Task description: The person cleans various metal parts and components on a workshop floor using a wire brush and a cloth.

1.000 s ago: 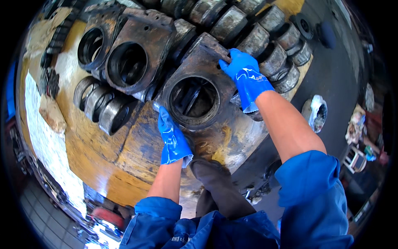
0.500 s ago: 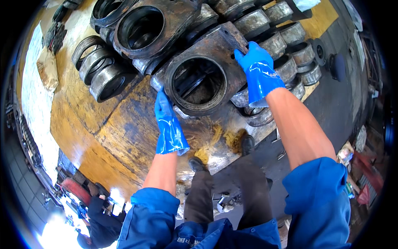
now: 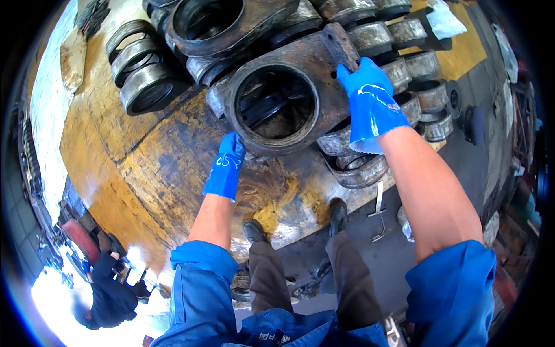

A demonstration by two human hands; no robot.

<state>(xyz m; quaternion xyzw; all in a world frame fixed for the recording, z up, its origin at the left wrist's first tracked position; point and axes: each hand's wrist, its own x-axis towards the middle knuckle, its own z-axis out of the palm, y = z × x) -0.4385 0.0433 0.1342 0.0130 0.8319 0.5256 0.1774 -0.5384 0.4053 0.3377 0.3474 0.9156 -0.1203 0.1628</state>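
A heavy, rust-brown metal housing with a large round bore stands in front of me, tilted toward me, its flat drilled end up at the right. My right hand, in a blue rubber glove, is closed on that right end. At the lower left of the round rim, my left hand, gloved the same way, is closed against the housing's edge; its fingertips are partly hidden. Behind it lies a similar housing. Worn metal rings lie under and beside the right side of the housing.
Three metal rings stand at the left. Several more rings are packed at the right, near a white plastic bag. A T-shaped metal tool lies right of my boots. Another person is at the lower left.
The housing has tipped slightly, its drilled end staying in my right hand. My left hand has slid lower along the rim and its fingers are more curled. The whole view has shifted a little.
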